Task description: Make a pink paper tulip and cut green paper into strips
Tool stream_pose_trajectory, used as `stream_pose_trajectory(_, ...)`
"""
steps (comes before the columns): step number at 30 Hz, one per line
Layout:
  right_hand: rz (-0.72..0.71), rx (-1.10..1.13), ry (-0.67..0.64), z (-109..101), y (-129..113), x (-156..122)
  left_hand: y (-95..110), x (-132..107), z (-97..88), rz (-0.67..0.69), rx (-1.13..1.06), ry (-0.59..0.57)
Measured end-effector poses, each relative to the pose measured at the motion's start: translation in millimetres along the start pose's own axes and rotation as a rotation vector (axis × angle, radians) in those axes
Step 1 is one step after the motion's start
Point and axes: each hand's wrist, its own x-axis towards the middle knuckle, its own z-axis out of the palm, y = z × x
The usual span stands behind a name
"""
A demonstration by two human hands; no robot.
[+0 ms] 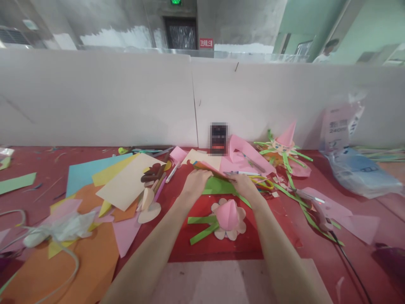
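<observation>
Both my hands reach over the middle of the red table. My left hand (196, 179) is closed on the left end of a thin stack of coloured paper (210, 169), seen almost edge-on. At its other end, my right hand (243, 184) pinches the same stack, the fingertips partly hidden. Beneath them lies a green paper sheet (218, 186). Nearer to me is a paper craft with a pink cone (228, 214) on a pale flower-shaped base (232, 233), two green strips (202, 234) sticking out to its left.
A finished-looking paper figure (284, 145) stands at back right, near a plastic bag (354, 164). A corded glue gun (319, 211) lies at right. Coloured sheets (123, 179) cover the left, with a white cable (74, 261). Yellow-handled scissors (265, 183) lie beside my right hand.
</observation>
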Motion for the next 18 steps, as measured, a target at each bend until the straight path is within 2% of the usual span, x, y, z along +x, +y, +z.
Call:
stream_pose_trajectory(2,0.002,0.04,0.002,-15.9,-8.6,-6.3,-2.7,0.5,-0.9,-0.064,0.017,-0.002)
stream_pose_trajectory(5,-0.006,0.142,0.018,-50.2,-22.4,-21.5,-6.7,1.4,-1.3,-0.148,0.055,-0.016)
stream_pose_trajectory(9,0.022,0.221,-0.169,-88.7,-39.8,-46.1,-6.6,0.8,-0.2,-0.155,0.054,-0.027)
stream_pose_trajectory(11,-0.008,0.236,-0.298,-95.3,-48.0,-54.3,-5.1,0.2,1.3,-0.152,0.054,-0.037)
stream_pose_trajectory(14,-0.057,0.226,-0.472,-90.7,-58.2,-56.2,-5.5,0.1,7.2,-0.146,0.041,-0.026)
stream_pose_trajectory(16,-0.104,0.206,-0.51,-84.6,-62.7,-52.8,-9.1,0.6,14.1,-0.114,-0.003,0.024)
stream_pose_trajectory(18,-0.143,0.199,-0.496,-81.7,-64.8,-49.6,-15.2,0.6,22.5,-0.065,-0.092,0.101)
